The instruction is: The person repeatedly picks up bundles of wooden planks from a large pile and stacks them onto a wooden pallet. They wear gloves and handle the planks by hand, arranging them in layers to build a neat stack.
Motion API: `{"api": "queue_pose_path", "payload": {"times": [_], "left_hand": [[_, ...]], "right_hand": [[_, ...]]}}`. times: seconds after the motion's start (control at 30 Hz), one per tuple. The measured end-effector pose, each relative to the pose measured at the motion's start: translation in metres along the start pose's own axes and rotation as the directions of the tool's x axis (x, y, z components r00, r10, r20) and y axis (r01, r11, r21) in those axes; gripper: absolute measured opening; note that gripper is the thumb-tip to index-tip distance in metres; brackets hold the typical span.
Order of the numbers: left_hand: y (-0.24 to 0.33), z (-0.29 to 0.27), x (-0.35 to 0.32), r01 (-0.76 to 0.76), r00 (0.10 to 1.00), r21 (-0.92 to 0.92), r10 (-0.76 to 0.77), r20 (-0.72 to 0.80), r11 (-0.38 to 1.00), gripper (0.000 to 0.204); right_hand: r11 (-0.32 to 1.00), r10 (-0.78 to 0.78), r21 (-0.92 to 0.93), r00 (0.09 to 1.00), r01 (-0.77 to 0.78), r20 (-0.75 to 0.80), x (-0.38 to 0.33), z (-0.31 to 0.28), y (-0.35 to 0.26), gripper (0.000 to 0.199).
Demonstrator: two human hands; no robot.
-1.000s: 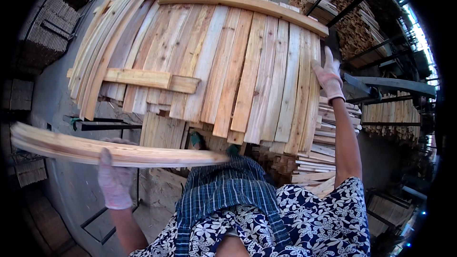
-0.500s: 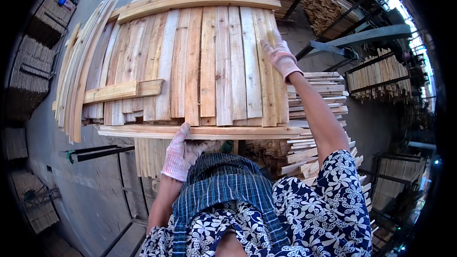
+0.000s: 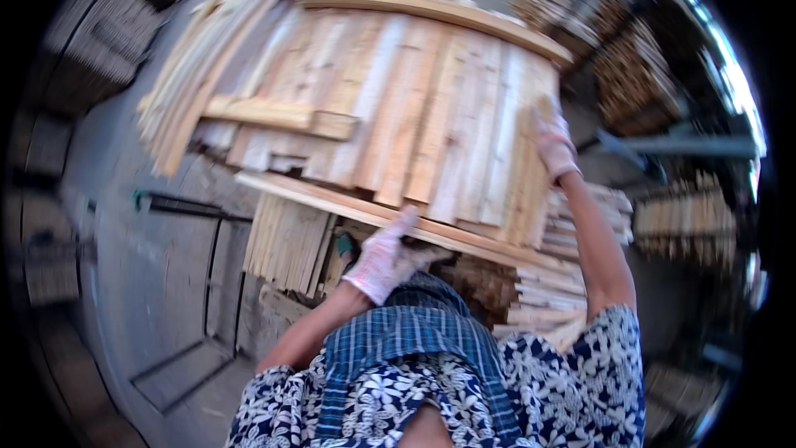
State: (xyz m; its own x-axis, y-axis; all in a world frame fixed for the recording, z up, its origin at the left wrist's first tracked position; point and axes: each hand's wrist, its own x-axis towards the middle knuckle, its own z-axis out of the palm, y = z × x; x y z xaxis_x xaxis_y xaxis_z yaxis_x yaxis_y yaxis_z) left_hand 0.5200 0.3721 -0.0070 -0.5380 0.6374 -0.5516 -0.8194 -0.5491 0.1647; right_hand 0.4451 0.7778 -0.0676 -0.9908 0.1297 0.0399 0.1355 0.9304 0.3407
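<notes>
Thin planks [image 3: 332,204] lie in a narrow bundle in our left hand [image 3: 380,264], which is closed on them near the middle of their length, thumb over the top and the other fingers underneath. From that hand the bundle slants up to the left and down to the right, along the near edge of a row of boards [image 3: 414,116]; blur keeps us from telling whether the two touch.

Our right hand [image 3: 554,143], gloved like the left, is open with its fingers stretched out over the row's right edge; we cannot tell how firmly they press.

Just beyond the left hand, the boards run away from us side by side, their near ends uneven. Farther up and left of it, a short crosspiece [image 3: 265,113] lies across them, with a sheaf of long strips [image 3: 217,58] over its left end. Farthest from the left hand, a long crosspiece [image 3: 439,13] spans the far ends and reaches to a spot above the right hand.

Left of our left hand stand pale boards [image 3: 282,236], and past them a black metal frame [image 3: 195,206]. Below the right hand, sticks [image 3: 593,216] are piled, and to its right a grey beam [image 3: 696,146] juts out.
</notes>
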Motion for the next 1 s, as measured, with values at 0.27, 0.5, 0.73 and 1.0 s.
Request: {"api": "queue_pose_path", "payload": {"times": [0.27, 0.5, 0.73, 1.0], "left_hand": [[0.001, -0.065, -0.045, -0.179, 0.984, 0.336, 0.173, 0.050, 0.925, 0.052], [0.050, -0.018, -0.018, -0.103, 0.995, 0.028, 0.104, -0.012, 0.994, 0.051], [0.042, -0.066, -0.067, -0.058, 0.993, -0.019, 0.056, -0.107, 0.998, 0.046], [0.066, -0.047, -0.015, -0.057, 0.968, -0.088, 0.034, -0.250, 0.994, 0.055]], "right_hand": [[0.883, 0.115, 0.462, 0.993, -0.086, -0.036, 0.002, -0.012, 0.000, 0.064], [0.930, 0.046, 0.367, 0.985, 0.019, -0.168, -0.001, 0.028, 0.033, 0.062], [0.654, 0.260, 0.733, 0.966, -0.186, 0.013, -0.001, -0.017, 0.003, 0.068], [0.692, 0.246, 0.697, 0.969, -0.186, 0.014, -0.001, -0.024, -0.001, 0.064]]}}
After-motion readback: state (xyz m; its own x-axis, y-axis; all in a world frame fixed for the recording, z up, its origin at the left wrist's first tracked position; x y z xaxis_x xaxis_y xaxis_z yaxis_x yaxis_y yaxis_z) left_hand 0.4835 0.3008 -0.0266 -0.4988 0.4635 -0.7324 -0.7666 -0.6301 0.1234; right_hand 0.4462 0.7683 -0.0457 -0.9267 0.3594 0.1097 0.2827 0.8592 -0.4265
